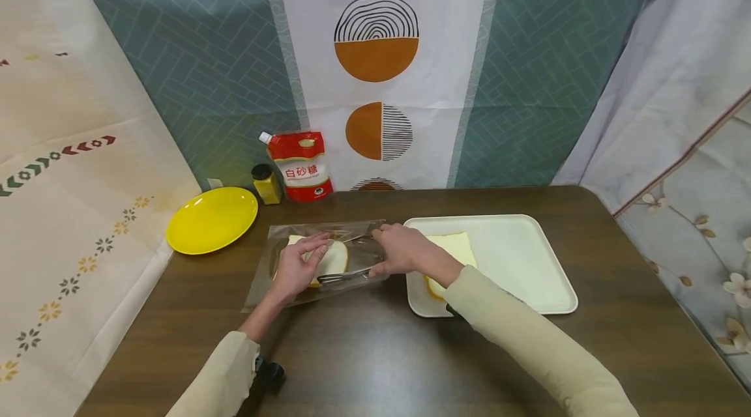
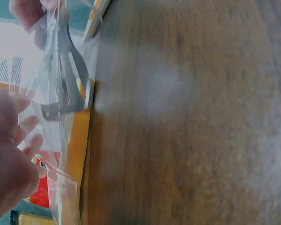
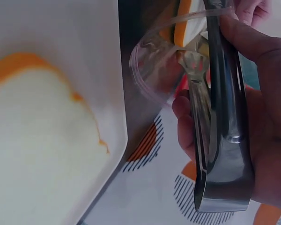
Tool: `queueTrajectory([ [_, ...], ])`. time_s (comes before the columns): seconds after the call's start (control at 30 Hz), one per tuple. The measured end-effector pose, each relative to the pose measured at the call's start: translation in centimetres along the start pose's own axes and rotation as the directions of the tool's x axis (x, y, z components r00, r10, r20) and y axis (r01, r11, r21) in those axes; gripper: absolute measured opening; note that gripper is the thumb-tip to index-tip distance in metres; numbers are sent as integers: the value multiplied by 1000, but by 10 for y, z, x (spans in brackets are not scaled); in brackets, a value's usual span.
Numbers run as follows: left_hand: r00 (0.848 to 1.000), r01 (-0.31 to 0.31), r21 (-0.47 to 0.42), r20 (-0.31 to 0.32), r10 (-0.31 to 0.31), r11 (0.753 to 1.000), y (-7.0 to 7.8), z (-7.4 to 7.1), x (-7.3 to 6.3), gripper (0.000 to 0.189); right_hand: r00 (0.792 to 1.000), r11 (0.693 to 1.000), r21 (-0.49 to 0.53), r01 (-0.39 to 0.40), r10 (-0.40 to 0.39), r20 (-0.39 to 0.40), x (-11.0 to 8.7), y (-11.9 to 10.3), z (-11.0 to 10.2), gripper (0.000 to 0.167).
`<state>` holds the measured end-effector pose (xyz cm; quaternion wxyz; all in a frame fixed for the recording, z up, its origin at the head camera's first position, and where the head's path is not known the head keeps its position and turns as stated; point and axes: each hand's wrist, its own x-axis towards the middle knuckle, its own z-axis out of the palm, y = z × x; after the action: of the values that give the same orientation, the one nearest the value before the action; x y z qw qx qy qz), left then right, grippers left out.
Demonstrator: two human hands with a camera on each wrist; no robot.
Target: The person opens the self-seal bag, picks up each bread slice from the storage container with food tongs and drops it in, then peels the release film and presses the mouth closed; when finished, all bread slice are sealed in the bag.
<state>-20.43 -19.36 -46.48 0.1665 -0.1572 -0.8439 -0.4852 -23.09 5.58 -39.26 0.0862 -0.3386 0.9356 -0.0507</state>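
From the head view, your left hand [image 1: 296, 267] lies over the clear bag [image 1: 258, 287] on the bench [image 1: 375, 358], its fingers slightly apart against the film. Your right hand [image 1: 405, 249] grips the metal tongs [image 1: 343, 277], which reach leftward into the bag beside the bagged slice [image 1: 333, 260]. To the right, the white tray [image 1: 522, 267] carries a second slice [image 1: 457, 247], partly behind your wrist; far left stand the yellow plate [image 1: 211, 221], a small jar [image 1: 266, 186] and a red pouch [image 1: 304, 172].

In the left wrist view, the tongs' slotted end shows through the film (your fingers spread loosely beside it).

In the right wrist view, your fingers are clamped round the tongs, inside the bag's mouth at their far end.
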Motion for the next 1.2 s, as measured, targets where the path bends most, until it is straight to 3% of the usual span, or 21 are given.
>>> queueTrajectory([
  [0.23, 1000, -21, 21, -16, 21, 1000, 1, 4, 1, 16, 997, 997, 22, -69, 70, -36, -33, 11, -3, 81],
  [0.37, 1000, -21, 29, -6, 21, 999, 2, 4, 2, 16, 989, 994, 47, -98, 102, -105, -63, 19, -6, 76],
  [0.47, 1000, -26, 36, -1, 26, 999, 3, 4, 3, 16, 971, 989, 61, -135, 144, -191, -87, 27, -4, 67],
  [0.57, 999, -30, 51, -8, 31, 998, 4, 3, 3, 18, 933, 979, 84, -187, 204, -297, -113, 33, 1, 60],
  [0.73, 999, -23, 51, -22, 24, 998, 6, 2, 2, 20, 838, 950, 148, -274, 311, -449, -154, 35, 20, 62],
  [0.87, 1000, -23, 41, -20, 24, 999, 5, 1, 2, 19, 758, 916, 217, -337, 400, -514, -181, 31, 36, 66],
  [1.0, 999, -39, 39, -24, 40, 998, 2, 2, 3, 18, 696, 884, 247, -396, 464, -548, -198, 24, 49, 65],
  [1.1, 998, -50, 35, -22, 51, 998, 2, 2, 3, 18, 662, 863, 248, -441, 499, -559, -205, 16, 56, 71],
  [1.2, 999, -48, 27, -16, 49, 998, 3, 4, 3, 17, 647, 846, 247, -472, 522, -556, -208, 8, 61, 75],
])
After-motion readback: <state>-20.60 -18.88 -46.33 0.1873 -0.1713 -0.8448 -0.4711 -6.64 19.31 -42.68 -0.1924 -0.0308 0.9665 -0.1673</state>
